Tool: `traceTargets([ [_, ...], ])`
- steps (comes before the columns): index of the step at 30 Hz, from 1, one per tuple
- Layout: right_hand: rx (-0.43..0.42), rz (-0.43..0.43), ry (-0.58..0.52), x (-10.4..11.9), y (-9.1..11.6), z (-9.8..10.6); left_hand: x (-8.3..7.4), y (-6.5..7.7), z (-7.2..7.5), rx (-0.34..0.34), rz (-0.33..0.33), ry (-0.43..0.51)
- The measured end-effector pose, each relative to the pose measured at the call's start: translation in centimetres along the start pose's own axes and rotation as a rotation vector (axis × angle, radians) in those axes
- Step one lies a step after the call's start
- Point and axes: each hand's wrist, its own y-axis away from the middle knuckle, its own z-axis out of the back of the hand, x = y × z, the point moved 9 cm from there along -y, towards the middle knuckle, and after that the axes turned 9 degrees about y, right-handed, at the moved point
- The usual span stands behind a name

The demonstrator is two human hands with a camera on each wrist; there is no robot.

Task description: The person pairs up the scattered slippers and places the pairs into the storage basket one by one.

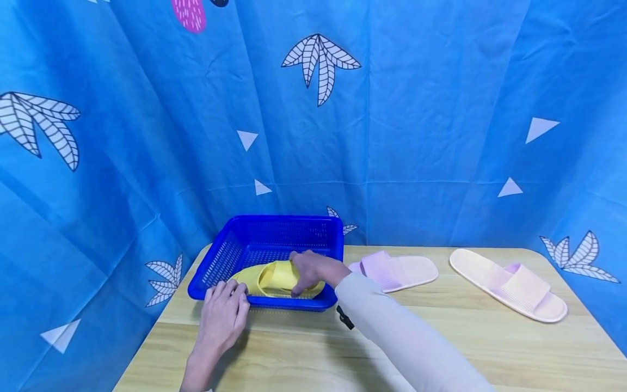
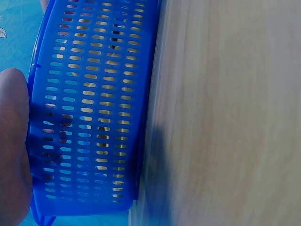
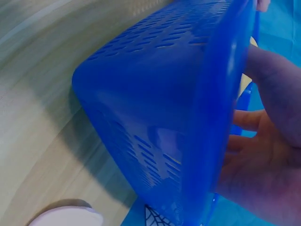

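Note:
A yellow slipper (image 1: pixel 278 276) lies inside the blue perforated plastic basket (image 1: pixel 266 301), along its near wall. My right hand (image 1: pixel 312 270) reaches over the basket's right side and grips the slipper near its right end, thumb on the near side and fingers across the far side. In the right wrist view the basket wall hides most of the slipper. My left hand (image 1: pixel 226 307) holds the basket's near rim at the left, fingers curled over it beside the slipper's left end. The left wrist view shows part of that hand against the rim.
To the basket's right lies a pale purple slipper (image 1: pixel 411 270) on the wooden table (image 1: pixel 294 354). Farther right, a pale pink slipper (image 1: pixel 519 291) lies at an angle. A blue patterned curtain (image 1: pixel 416 136) hangs behind and beside the table.

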Motion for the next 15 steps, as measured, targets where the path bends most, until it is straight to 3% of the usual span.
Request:
traceTargets([
  [15,0.029,0.016,0.004,-0.08,0.75,-0.03,-0.16,-0.03,0.1,-0.011,-0.013,0.003],
])
